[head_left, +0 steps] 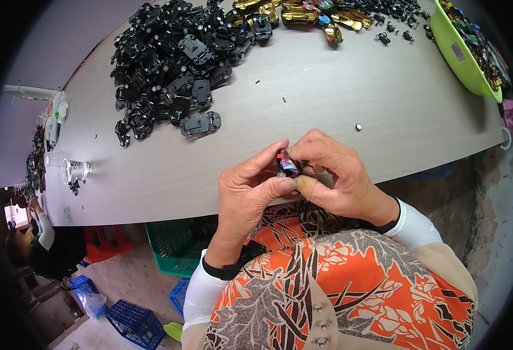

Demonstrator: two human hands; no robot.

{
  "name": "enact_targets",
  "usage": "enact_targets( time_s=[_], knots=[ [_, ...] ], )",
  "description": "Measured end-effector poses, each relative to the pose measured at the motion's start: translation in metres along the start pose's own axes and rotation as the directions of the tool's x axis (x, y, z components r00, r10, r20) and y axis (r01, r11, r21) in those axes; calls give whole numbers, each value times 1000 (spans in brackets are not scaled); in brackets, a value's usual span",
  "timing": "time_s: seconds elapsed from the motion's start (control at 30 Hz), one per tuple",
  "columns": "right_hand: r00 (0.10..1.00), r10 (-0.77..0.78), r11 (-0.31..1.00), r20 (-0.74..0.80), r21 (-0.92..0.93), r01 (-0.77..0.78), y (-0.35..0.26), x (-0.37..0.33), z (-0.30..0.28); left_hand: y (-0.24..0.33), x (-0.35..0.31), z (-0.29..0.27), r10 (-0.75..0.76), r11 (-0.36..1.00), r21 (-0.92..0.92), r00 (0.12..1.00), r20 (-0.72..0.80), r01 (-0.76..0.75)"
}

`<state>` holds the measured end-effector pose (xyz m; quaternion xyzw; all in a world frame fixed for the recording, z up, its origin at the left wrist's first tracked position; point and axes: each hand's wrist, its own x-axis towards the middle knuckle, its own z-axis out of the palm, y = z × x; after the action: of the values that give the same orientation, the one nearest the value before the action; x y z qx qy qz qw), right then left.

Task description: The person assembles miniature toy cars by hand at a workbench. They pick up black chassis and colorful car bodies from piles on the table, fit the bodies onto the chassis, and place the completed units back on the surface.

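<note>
Both my hands meet near the table's front edge around a small toy car (289, 165) with a shiny, multicoloured body and a wheel showing. My left hand (246, 184) grips it from the left between thumb and fingers. From the other side my right hand (329, 172), with a tan covering on its thumb, pinches the car too. Fingers hide much of the toy. Beyond my left hand lies a big heap of black toy car chassis (174, 64), one grey-black chassis (200, 123) at its near edge. A loose wheel (358, 126) rests to the right.
Gold and coloured car shells (309, 16) lie at the far edge beside small black wheel parts (393, 11). A green basin (463, 55) full of pieces stands at the right. A clear cup (75, 170) is at the left; a co-worker (34, 239) sits beyond. Below are crates (172, 251).
</note>
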<state>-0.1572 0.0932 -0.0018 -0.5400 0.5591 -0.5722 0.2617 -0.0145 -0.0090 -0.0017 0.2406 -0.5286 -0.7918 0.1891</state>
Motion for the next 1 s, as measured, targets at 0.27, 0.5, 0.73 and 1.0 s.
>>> enact_targets(
  time_s=[0.27,0.5,0.73,1.0],
  knots=[
    [999,19,1000,-41,-24,-20,5,-4,0,-6,-1,8,234,852,448,962,138,-272],
    [997,-68,997,-40,-42,66,7,-7,-4,1,-4,2,109,886,426,975,195,-184],
    [1000,16,997,-23,70,-14,-2,-7,-8,6,-9,7,234,732,594,942,239,-332],
    [999,-30,999,-29,-29,29,1,-12,-9,2,-8,10,200,818,494,952,233,-293]
  ],
)
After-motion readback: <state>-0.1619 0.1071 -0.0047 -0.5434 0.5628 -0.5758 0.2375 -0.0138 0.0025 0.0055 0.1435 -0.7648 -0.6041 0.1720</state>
